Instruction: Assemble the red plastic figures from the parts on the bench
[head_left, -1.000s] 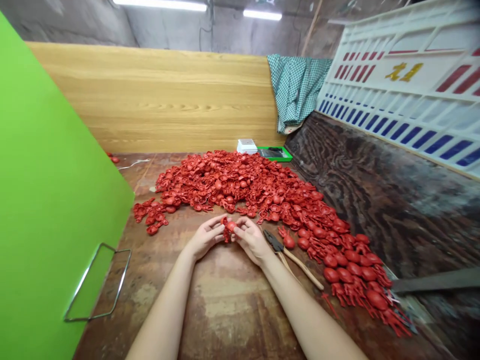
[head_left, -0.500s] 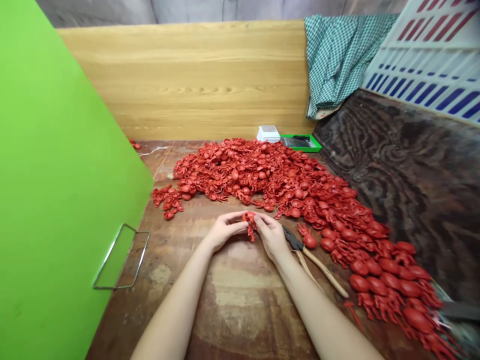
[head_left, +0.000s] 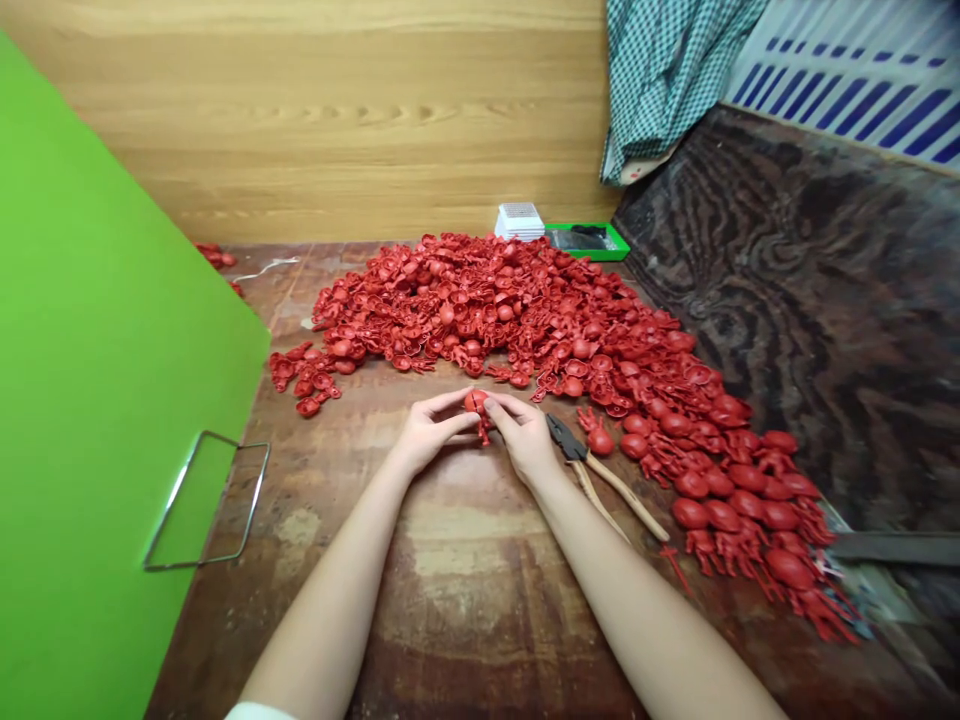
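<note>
Between my fingertips is a small red plastic figure (head_left: 475, 402) with a round head and thin limbs hanging below; a dark seam line shows on the head. My left hand (head_left: 433, 432) grips it from the left, thumb in front. From the other side my right hand (head_left: 519, 432) pinches it, thumb on the head. Just right of my right hand lie pliers (head_left: 571, 445) with dark jaws and tan handles, beside a single red figure (head_left: 598, 432). Behind my hands a big heap of red plastic parts (head_left: 480, 310) spreads over the wooden table (head_left: 450, 600).
Round-headed red figures (head_left: 742, 500) lie in rows at the right. A green panel (head_left: 97, 400) with a wire handle (head_left: 206, 500) stands at the left. At the back are a white stack (head_left: 519, 221), a green tray (head_left: 619, 247), a checked cloth (head_left: 660, 90) and a white basket (head_left: 847, 80).
The gap in the figure's head has narrowed to a thin line between my fingers. My view has tilted down, so everything sits higher and slightly left in the picture.
</note>
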